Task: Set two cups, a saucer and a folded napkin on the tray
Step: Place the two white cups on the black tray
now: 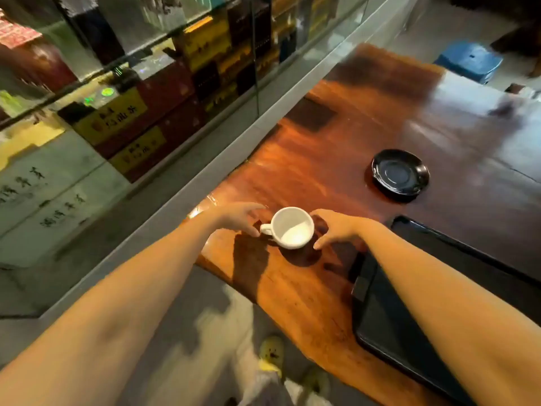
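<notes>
A white cup (292, 227) sits upright on the polished wooden table (292, 294), its handle turned toward the person's left, its inside empty. Both bare arms reach out to it from the near edge. The left hand (238, 215) comes in from the handle side with fingers spread and curved, fingertips right by the handle; whether they touch it cannot be told. The right hand (336, 228) mirrors it on the other side, fingers splayed and bent downward, tips on or just above the table close to the cup's wall, with no grip closed on the cup. A black tray (386, 326) lies on the table to the right of the cup, under the right forearm, and nothing shows on its visible part. A black saucer (400, 172) rests farther out on the table, well apart from the cup and off the tray. A glass display case (140, 92) filled with boxes runs along the table's left side, and a blue stool (468, 61) stands beyond the far end
</notes>
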Action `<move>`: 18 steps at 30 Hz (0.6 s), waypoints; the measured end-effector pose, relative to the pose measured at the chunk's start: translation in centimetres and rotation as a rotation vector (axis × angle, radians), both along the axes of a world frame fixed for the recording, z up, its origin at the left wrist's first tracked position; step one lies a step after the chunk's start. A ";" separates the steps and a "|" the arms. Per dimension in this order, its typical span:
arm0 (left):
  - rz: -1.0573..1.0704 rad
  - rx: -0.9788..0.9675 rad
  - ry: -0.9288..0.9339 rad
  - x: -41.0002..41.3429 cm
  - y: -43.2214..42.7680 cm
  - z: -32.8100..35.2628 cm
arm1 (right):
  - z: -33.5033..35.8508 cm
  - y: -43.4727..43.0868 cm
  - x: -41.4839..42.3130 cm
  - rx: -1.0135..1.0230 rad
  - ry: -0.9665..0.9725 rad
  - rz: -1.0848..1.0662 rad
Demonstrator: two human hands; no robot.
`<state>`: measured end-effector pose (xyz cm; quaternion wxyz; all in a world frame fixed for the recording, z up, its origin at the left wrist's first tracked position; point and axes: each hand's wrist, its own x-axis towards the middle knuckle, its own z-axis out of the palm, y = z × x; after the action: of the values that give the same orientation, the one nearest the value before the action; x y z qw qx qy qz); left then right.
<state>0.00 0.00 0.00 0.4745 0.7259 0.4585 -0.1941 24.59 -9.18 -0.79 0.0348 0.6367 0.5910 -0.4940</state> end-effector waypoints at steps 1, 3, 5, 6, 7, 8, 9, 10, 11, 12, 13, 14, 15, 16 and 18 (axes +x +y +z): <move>-0.008 0.027 -0.039 0.2 -0.3 -0.6 | -0.1 -0.1 -0.4 0.013 0.060 -0.018; 0.035 0.026 -0.136 0.4 -0.7 -2.0 | -0.1 -0.3 -1.3 0.026 0.167 -0.092; 0.067 0.017 -0.253 0.7 -1.2 -3.2 | -1.0 -0.3 -1.9 0.099 0.216 -0.124; 0.078 0.009 -0.304 0.9 -1.3 -3.7 | -1.5 -0.2 -2.0 0.119 0.227 -0.146; 0.075 0.000 -0.347 1.0 -1.4 -4.1 | -1.6 -0.2 -1.9 0.122 0.227 -0.155; 0.072 -0.007 -0.381 1.2 -1.4 -4.1 | -1.9 -0.2 -1.7 0.109 0.236 -0.177; 0.073 -0.010 -0.396 1.4 -1.5 -4.2 | -1.8 -0.2 -1.6 0.092 0.240 -0.183; 0.079 -0.016 -0.409 1.6 -1.5 -4.2 | -1.8 -0.3 -1.5 0.073 0.247 -0.189; 0.087 -0.021 -0.417 1.7 -1.5 -4.3 | -1.8 -0.3 -1.4 0.067 0.259 -0.193; 0.092 -0.026 -0.423 1.9 -1.5 -4.2 | -2.1 -0.4 -1.2 0.067 0.278 -0.211; 0.094 -0.032 -0.429 2.0 -1.5 -4.2 | -1.9 -0.5 -1.1 0.071 0.284 -0.214; 0.094 -0.035 -0.427 2.2 -1.6 -3.9 | -1.6 -0.7 -1.1 0.076 0.288 -0.216; 0.092 -0.041 -0.430 2.4 -1.6 -3.8 | -1.3 -0.8 -0.9 0.074 0.292 -0.222; 0.090 -0.035 -0.430 2.7 -1.6 -3.5 | -1.2 -1.0 -0.7 0.070 0.306 -0.237; 0.076 -0.029 -0.423 3.6 -1.7 -2.8 | -0.4 -1.7 0.1 0.068 0.316 -0.262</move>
<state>3.62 -1.70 -2.84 0.5777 0.7257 0.3727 -0.0260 24.66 -10.90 -1.15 -0.1446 0.6234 0.5178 -0.5678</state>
